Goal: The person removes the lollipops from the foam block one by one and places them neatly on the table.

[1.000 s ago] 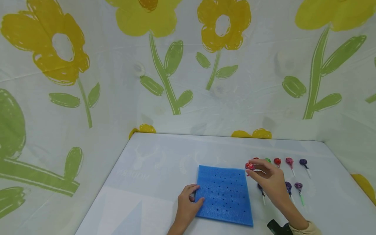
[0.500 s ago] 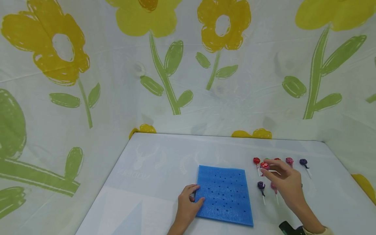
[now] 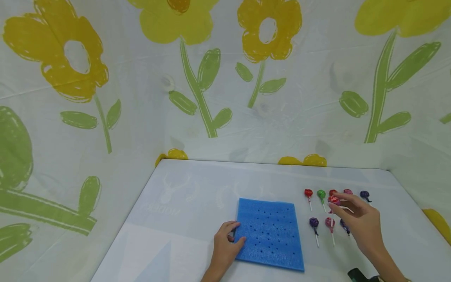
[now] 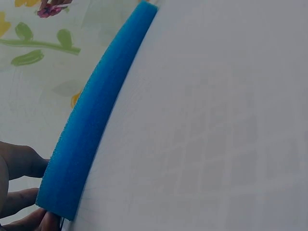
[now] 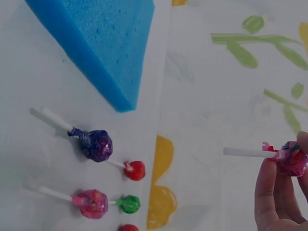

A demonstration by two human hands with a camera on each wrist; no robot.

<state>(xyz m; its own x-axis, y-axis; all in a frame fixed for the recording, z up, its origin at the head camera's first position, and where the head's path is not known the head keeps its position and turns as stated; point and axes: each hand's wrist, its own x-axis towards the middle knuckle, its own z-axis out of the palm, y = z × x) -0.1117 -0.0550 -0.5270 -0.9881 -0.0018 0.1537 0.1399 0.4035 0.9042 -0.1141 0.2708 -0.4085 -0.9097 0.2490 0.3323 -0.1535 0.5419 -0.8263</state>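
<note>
My right hand (image 3: 364, 221) pinches a lollipop (image 3: 333, 201) by its wrapped pink and red head, above the rows of sweets on the right. In the right wrist view that lollipop's white stick (image 5: 248, 152) sticks out free of the fingers. At the left edge of a blue foam board (image 3: 269, 235) dotted with small holes, my left hand (image 3: 225, 244) grips the side with its thumb on top. The left wrist view shows fingers (image 4: 24, 161) about one end of the board's thick edge (image 4: 91, 120).
Two rows of lollipops lie right of the board, among them a red one (image 3: 308, 192), a green one (image 3: 321, 194), a pink one (image 3: 329, 222) and dark purple ones (image 3: 314, 222). My right hand hides some. Flowered cloth walls (image 3: 299, 109) enclose the white table (image 3: 197, 188).
My right hand has moved rightward with the lollipop, away from the board and over the rows, uncovering sweets on the left. My left hand and the board have stayed put.
</note>
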